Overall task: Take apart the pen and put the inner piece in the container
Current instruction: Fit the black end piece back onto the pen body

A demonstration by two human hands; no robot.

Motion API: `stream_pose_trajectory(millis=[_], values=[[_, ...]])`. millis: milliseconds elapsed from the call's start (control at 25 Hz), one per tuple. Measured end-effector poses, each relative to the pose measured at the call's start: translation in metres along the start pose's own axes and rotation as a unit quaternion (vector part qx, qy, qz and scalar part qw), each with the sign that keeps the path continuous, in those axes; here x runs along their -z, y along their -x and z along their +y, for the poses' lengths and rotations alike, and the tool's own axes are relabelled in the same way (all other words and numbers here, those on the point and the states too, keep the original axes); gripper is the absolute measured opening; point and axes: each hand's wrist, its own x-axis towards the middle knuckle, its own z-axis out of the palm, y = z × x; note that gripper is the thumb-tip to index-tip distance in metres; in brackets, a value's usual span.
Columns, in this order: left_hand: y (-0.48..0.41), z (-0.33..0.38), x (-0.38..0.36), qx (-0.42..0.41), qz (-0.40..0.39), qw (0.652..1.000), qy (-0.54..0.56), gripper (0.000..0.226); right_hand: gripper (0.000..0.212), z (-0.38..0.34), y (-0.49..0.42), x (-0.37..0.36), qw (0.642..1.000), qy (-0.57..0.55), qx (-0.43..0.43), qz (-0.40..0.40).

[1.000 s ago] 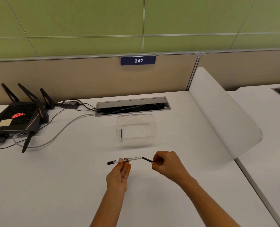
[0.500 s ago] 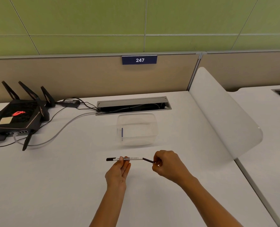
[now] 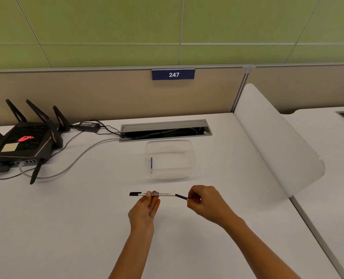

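Note:
A thin white whiteboard pen (image 3: 163, 194) with a black left tip lies level above the white desk. My left hand (image 3: 145, 210) pinches its barrel from below, near the left end. My right hand (image 3: 204, 202) is closed on a dark inner piece (image 3: 180, 196) that sticks out of the barrel's right end; most of that piece is hidden in my fist. A clear plastic container (image 3: 170, 159) with a blue mark on its left wall stands just beyond the pen, and I see nothing inside it.
A black router (image 3: 22, 146) with antennas sits at the far left, with a grey cable (image 3: 74, 164) and black leads running to a cable hatch (image 3: 165, 128) behind the container. A white curved divider (image 3: 277, 141) rises on the right.
The pen has levelled out from a slight tilt and sits a little farther left. Both hands keep their hold and have barely moved.

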Motion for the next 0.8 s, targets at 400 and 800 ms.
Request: stream_pose_trajectory(millis=[400, 800], values=[[0.011, -0.005, -0.007, -0.006, -0.020, 1.000, 0.015, 0.014, 0.007, -0.005, -0.003, -0.010, 0.997, -0.062, 0.019, 0.028], [0.019, -0.008, -0.016, -0.038, 0.000, 0.999, 0.029, 0.014, 0.015, -0.007, -0.004, -0.039, 0.980, -0.172, -0.052, 0.091]])
